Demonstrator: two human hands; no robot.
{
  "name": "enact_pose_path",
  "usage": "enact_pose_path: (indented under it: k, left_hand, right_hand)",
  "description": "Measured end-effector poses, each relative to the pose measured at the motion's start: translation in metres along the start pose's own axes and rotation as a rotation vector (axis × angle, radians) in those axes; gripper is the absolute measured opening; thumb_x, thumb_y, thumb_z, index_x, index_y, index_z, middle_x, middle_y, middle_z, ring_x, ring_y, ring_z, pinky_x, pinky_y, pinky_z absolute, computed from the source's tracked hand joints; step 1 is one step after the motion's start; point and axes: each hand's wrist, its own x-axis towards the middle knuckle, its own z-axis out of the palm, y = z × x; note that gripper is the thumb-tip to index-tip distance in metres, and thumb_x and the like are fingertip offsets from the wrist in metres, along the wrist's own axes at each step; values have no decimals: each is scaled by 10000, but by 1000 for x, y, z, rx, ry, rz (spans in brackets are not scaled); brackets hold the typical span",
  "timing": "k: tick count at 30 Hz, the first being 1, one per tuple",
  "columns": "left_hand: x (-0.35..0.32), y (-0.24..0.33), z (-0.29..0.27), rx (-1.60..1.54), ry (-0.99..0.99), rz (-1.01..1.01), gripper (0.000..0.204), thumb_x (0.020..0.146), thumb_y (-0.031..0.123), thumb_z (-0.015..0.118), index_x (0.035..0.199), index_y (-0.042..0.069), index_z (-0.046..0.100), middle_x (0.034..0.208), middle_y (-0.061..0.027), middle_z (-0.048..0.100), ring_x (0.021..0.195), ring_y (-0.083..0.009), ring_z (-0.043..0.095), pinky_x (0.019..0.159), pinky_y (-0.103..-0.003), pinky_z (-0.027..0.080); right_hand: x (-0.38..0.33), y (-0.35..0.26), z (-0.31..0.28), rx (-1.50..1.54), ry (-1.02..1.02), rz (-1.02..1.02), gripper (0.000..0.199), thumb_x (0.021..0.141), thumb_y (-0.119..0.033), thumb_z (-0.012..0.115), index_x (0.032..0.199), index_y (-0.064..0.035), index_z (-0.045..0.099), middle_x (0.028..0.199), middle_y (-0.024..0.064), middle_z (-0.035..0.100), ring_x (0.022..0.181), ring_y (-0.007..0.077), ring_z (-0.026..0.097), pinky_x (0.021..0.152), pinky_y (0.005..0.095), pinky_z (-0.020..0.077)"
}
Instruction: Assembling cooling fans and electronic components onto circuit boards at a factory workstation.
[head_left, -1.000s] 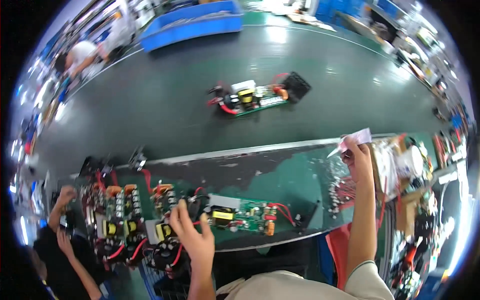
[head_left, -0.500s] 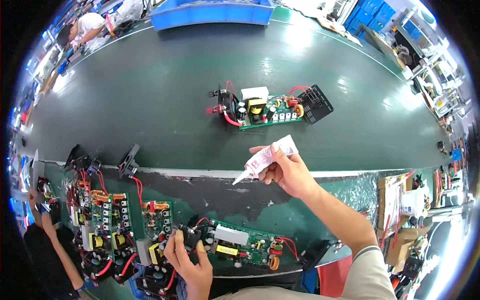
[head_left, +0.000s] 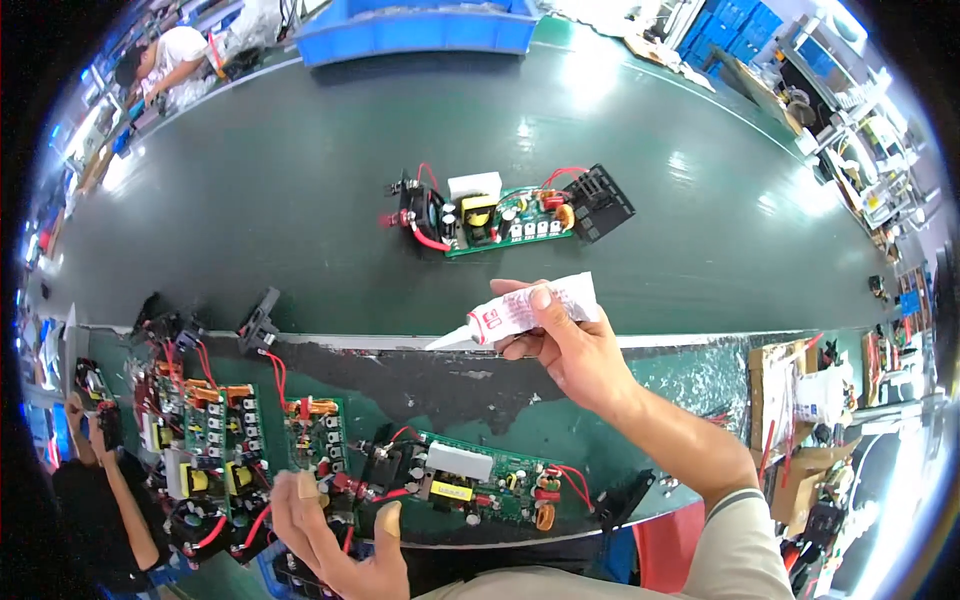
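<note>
My right hand [head_left: 570,350] is closed round a white squeeze tube [head_left: 530,308] with red print, held above the bench's far edge. Its pointed nozzle aims left and slightly down. My left hand [head_left: 345,550] has its thumb and fingers apart, with nothing visibly held. Those fingertips are by the lower end of an upright green circuit board [head_left: 318,435]; whether they touch it I cannot tell. Just right of this hand lies another circuit board [head_left: 490,480] with a white block, a yellow transformer, red wires and black end panels [head_left: 388,465] [head_left: 625,500].
On the dark green belt [head_left: 300,230] beyond lies a wired circuit board [head_left: 510,220]. Several more boards [head_left: 220,440] crowd the left side of the bench. A blue bin [head_left: 420,35] stands at the back, cardboard boxes [head_left: 810,490] at right. A co-worker's arm [head_left: 130,500] shows at far left.
My left hand has let go of the black end panel and moved left, its fingers spreading. The tube has shifted slightly left and turned flatter. The board on the belt has slid left.
</note>
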Motion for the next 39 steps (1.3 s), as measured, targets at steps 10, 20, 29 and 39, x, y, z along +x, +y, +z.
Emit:
enact_pose_path:
  k: [10, 20, 29, 39]
  left_hand:
    - [-13, 81, 87, -1967, -401, -327, 482, 907, -7, 641, 1364, -43, 493, 1209, -97, 596, 991, -163, 606, 852, -293, 489]
    - [-45, 98, 81, -1945, -442, -393, 423, 925, 13, 645, 1332, -21, 532, 1169, -79, 630, 984, -125, 604, 823, -253, 506]
    - [-49, 107, 82, -1941, -459, -407, 402, 939, 30, 637, 1325, -21, 534, 1174, -82, 637, 999, -128, 611, 845, -252, 521]
    - [-51, 112, 89, -1978, -525, -415, 406, 945, 33, 630, 1334, -18, 527, 1171, -81, 636, 959, -113, 618, 851, -244, 522]
  right_hand:
    - [-111, -10, 40, -15, 148, -164, 365, 1037, -266, 530, 1243, 20, 626, 903, 42, 677, 704, 81, 565, 632, 239, 476]
    - [-141, 12, 26, -251, 513, -466, 363, 1037, -312, 521, 1030, -1, 709, 634, -51, 528, 539, 26, 397, 473, 220, 302]
    - [-138, 23, 18, -149, 518, -445, 287, 995, -279, 617, 916, -11, 683, 687, -39, 565, 556, 21, 434, 481, 209, 332]
    - [-144, 19, 17, 64, 441, -349, 288, 973, -286, 652, 921, -5, 676, 777, -12, 636, 652, 29, 527, 544, 198, 401]
